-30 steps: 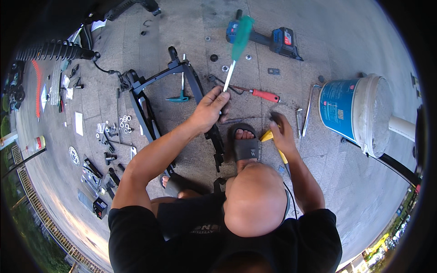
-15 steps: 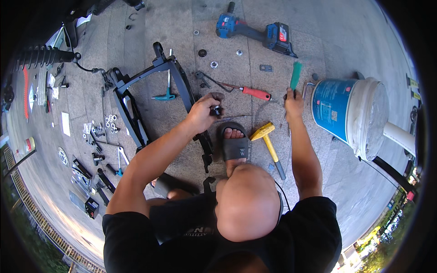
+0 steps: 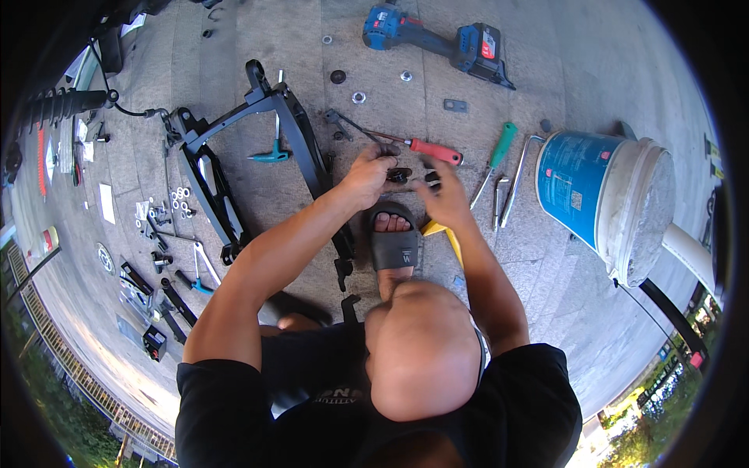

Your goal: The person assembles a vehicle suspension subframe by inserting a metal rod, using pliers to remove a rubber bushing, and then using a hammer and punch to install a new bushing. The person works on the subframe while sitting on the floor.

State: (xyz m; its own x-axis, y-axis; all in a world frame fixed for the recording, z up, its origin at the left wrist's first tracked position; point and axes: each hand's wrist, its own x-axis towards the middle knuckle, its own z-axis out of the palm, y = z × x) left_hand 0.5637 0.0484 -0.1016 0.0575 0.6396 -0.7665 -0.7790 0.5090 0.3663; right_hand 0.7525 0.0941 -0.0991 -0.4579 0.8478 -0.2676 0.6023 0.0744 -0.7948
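Observation:
My left hand [image 3: 368, 176] is closed on a small black part [image 3: 399, 175] at its fingertips. Close to its right, my right hand [image 3: 450, 196] has curled fingers, smeared by motion; a dark spot shows between thumb and fingers, and I cannot tell whether it is held. A red-handled screwdriver [image 3: 437, 151] lies just beyond both hands. To the right, a green-handled screwdriver [image 3: 503, 147] rests on the ground. Beneath my right forearm is a yellow hammer [image 3: 455, 243], partly hidden. Left of my left hand lies a black metal frame [image 3: 310, 144], with a teal T-handle wrench [image 3: 271, 156] inside its outline.
A blue-and-white bucket [image 3: 573, 175] stands at the right, beside metal wrenches [image 3: 519, 181]. A blue cordless power tool [image 3: 425, 40] lies at the far side. Washers [image 3: 181, 201], bolts and tools are scattered at the left. My sandalled foot [image 3: 394, 242] is below the hands.
My right hand has let go of the green-handled screwdriver, which now lies on the ground, and has moved left toward my left hand. My left hand has shifted right with the small black part.

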